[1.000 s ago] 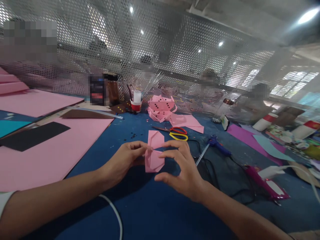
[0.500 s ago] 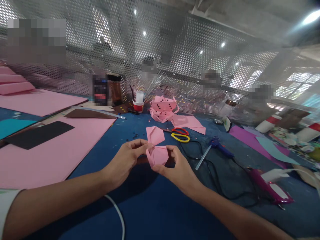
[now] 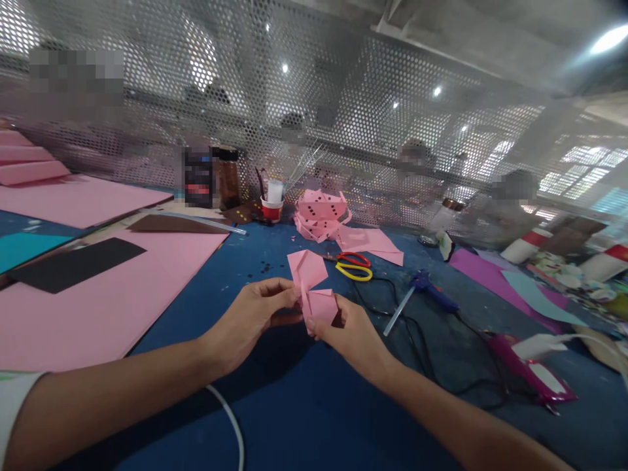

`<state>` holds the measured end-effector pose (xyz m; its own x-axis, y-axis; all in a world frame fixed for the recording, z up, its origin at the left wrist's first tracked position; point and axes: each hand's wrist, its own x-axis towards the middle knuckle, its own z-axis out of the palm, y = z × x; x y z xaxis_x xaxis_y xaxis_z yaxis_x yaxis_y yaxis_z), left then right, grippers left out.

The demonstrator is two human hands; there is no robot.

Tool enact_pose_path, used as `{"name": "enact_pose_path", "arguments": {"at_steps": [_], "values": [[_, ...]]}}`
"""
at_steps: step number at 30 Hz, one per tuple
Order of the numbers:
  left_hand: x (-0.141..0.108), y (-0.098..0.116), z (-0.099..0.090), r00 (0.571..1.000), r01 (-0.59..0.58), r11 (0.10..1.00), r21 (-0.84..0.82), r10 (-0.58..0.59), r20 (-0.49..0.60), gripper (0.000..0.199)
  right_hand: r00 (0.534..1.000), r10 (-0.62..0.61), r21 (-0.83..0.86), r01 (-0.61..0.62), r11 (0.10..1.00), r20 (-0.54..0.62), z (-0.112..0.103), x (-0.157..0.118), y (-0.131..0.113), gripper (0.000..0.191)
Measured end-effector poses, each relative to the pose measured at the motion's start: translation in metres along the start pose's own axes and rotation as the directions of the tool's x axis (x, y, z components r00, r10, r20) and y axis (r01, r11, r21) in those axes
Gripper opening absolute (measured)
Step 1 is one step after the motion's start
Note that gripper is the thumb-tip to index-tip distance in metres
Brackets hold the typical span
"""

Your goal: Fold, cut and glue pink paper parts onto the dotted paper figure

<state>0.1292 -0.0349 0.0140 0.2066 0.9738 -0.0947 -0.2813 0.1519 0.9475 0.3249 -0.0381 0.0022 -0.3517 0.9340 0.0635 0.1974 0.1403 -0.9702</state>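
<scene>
The table (image 3: 294, 405) is blue, and lots of things lie on it. Clock spots start from its middle. At 12 o'clock sits a pink paper shape with black dots (image 3: 321, 212). At 11 is a red and white cup (image 3: 271, 209). At 9 lies a big pink sheet (image 3: 161, 288). A white cord (image 3: 230, 415) bends along at 7. At 1 are scissors (image 3: 354, 267) with one red loop and one yellow loop. Near 3 are a blue glue gun (image 3: 434, 291) and a purple sheet (image 3: 490, 278). At 4 is a shiny dark pink thing (image 3: 534, 374).
</scene>
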Motion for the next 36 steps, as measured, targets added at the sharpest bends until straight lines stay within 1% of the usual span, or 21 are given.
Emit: {"name": "enact_pose_path", "arguments": {"at_steps": [4, 10, 14, 21, 25, 30, 36], "values": [[0.001, 0.001, -0.001, 1.0, 0.011, 1.0, 0.025, -0.011, 0.012, 0.026, 1.0, -0.009, -0.058, 0.008, 0.998, -0.013, -0.003, 0.0, 0.001, 0.031], [0.003, 0.001, -0.003, 0.999, 0.002, 0.999, 0.033, -0.003, 0.041, 0.027, 1.0, -0.012, -0.047, 0.013, 0.999, 0.022, -0.007, 0.001, -0.004, 0.027], [0.003, 0.001, -0.004, 0.999, -0.007, 0.997, 0.082, 0.004, 0.039, 0.029, 1.0, 0.002, -0.048, -0.001, 0.999, 0.018, -0.008, 0.0, -0.005, 0.024], [0.003, 0.002, -0.004, 1.0, -0.014, 0.985, 0.173, 0.012, 0.017, 0.033, 1.0, 0.023, -0.102, -0.023, 0.995, -0.003, -0.007, 0.001, -0.003, 0.032], [0.004, 0.003, -0.004, 1.0, -0.014, 0.982, 0.19, 0.013, 0.007, 0.032, 1.0, 0.017, -0.125, -0.018, 0.992, -0.011, -0.007, 0.001, -0.003, 0.032], [0.004, 0.004, -0.003, 1.0, -0.01, 0.983, 0.185, 0.012, -0.008, 0.028, 1.0, 0.023, -0.099, -0.021, 0.995, 0.021, -0.007, 0.0, -0.007, 0.032], [0.003, 0.003, -0.003, 1.0, -0.002, 0.985, 0.172, 0.004, -0.012, 0.024, 0.998, 0.029, -0.011, -0.028, 1.0, 0.063, -0.006, -0.001, -0.01, 0.033]]}}
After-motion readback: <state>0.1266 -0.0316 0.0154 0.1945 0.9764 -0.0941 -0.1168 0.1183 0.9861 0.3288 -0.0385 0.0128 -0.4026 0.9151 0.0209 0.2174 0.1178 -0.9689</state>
